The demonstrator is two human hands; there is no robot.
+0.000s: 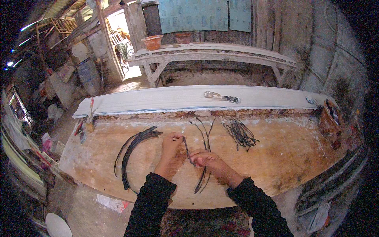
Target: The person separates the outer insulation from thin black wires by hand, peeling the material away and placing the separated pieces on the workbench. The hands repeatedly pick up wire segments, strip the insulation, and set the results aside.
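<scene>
My left hand (171, 144) is closed, pinching the upper end of a thin dark strip (186, 148) above the wooden board. The fingers of my right hand (205, 158) are closed on the strip's lower end. Under and beside the right hand lie several loose dark strips (207, 136), stretching away from me and toward me. A curved bundle of long dark strips (132, 152) rests left of my left hand. Farther right is a heap of short dark pieces (241, 135) that look knotted or twisted. What the strips are made of, I cannot tell.
Behind the board (276, 166) runs a long white slab (158, 98) carrying a stained-handled tool (222, 97). A brush (90, 118) leans at the left and a brown container (329, 120) stands at the right. Beyond is a bench (213, 51) with an orange basin (152, 42).
</scene>
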